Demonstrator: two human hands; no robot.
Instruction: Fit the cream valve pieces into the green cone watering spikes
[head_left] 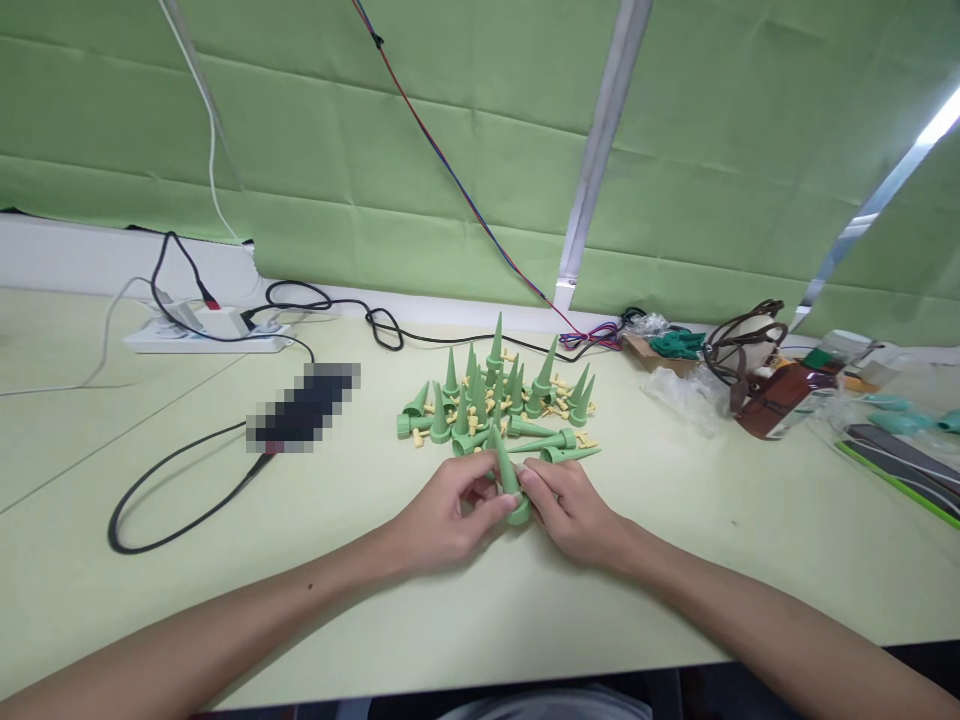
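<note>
Steady the green conical spike (pixel 508 475) between the table's (pixel 525 630) front edge and the spike pile (pixel 480 403), pinched in the left hand (pixel 450 510), keeping the right hand (pixel 576 510) closed beside its collar, contents hidden.

A pale table (pixel 480 640) carries green cones (pixel 439 418) and small yellow pieces (pixel 418 438), clustered toward the middle of its back edge. Along that edge, a white power strip (pixel 217 345) lies at left, crumpled clear plastic (pixel 682 397) and a brown bottle (pixel 776 405) at right.

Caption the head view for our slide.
Left hand holding a cone, right hand beside it, more cones and yellow pegs beyond.
</note>
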